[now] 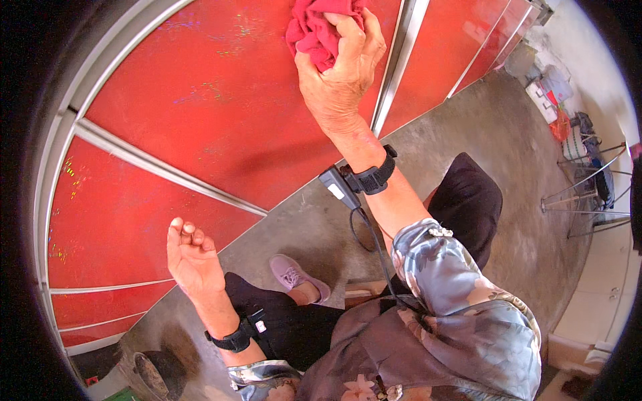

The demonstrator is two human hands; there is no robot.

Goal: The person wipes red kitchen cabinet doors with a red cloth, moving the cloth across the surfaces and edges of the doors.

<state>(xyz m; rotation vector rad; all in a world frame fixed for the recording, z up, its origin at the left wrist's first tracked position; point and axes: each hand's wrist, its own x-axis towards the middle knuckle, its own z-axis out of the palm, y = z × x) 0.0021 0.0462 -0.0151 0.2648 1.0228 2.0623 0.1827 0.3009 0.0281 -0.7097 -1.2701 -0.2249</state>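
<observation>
Bunched up in my right hand is a red cloth, which lies against a glossy red cabinet panel near the top of the view. Silver metal strips frame the panel, one just right of my right hand. My left hand is raised palm up with its fingers loosely curled and holds nothing; it is in front of the lower red panel. Both wrists wear black straps, and a cable runs from the device on the right one.
Below the panels lies a grey concrete floor. A metal-legged stand and bags line the right wall. A dark round pan-like container sits at the lower left. A pale cabinet stands at the lower right.
</observation>
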